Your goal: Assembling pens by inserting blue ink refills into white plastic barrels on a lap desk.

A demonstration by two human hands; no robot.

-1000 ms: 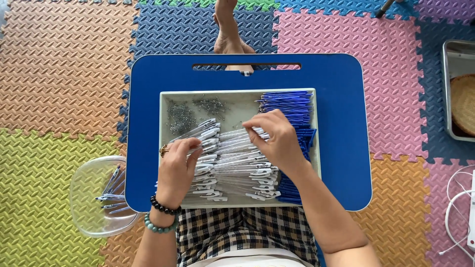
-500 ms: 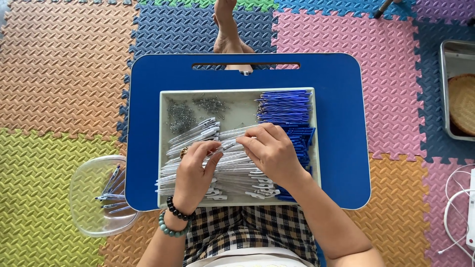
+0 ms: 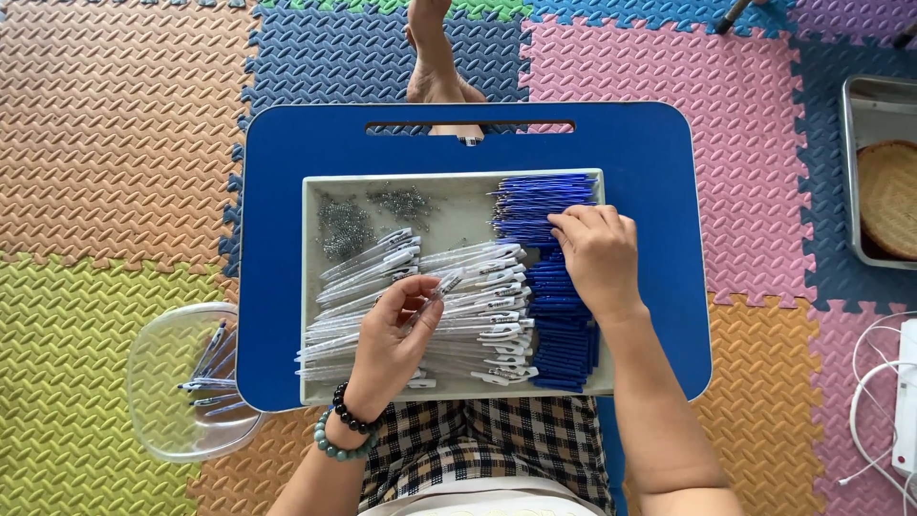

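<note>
A grey tray (image 3: pixel 449 186) rests on a blue lap table (image 3: pixel 277 239). It holds a pile of clear pen barrels (image 3: pixel 478 296), blue pen refills (image 3: pixel 549 196) along its right side and small metal springs (image 3: pixel 344 229) at the back left. My left hand (image 3: pixel 392 344) pinches one clear pen barrel (image 3: pixel 441 287) above the pile. My right hand (image 3: pixel 592 258) lies on the blue refills with its fingertips on them; whether it grips one is unclear.
A clear plastic bowl (image 3: pixel 158 382) with a few assembled pens sits left of the table on the coloured foam mat. A metal tray with a woven basket (image 3: pixel 888 196) stands at the right edge. White cable (image 3: pixel 874 401) lies at lower right. A bare foot (image 3: pixel 435 67) shows beyond the table.
My right hand has moved from the clear barrels to the right, onto the blue refills. My left hand has lifted one clear barrel from the pile.
</note>
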